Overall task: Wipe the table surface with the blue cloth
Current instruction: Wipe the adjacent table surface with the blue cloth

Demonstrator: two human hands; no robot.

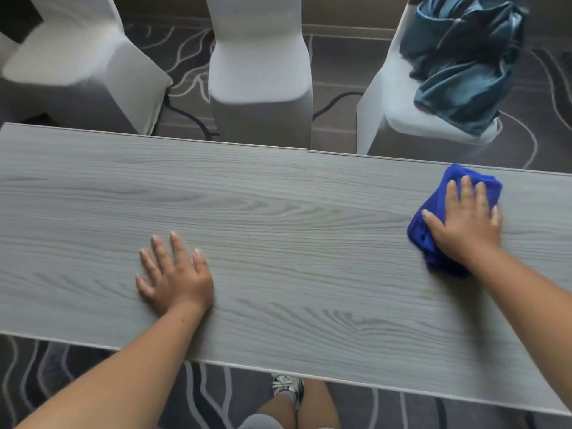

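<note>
A long grey wood-grain table (278,212) fills the middle of the head view. The bunched blue cloth (422,236) lies on its right part, close to the far edge. My right hand (464,221) presses flat on top of the cloth, fingers spread and pointing away from me, so much of the cloth is hidden under the palm. My left hand (175,274) rests flat on the bare tabletop left of centre, fingers apart, holding nothing.
Three white-covered chairs stand beyond the far edge: one at the left (77,63), one in the middle (260,72), one at the right (396,119) with a dark teal garment (464,63) heaped on it. A dark cable (185,116) runs over the patterned carpet. My shoe (288,388) shows below the near edge.
</note>
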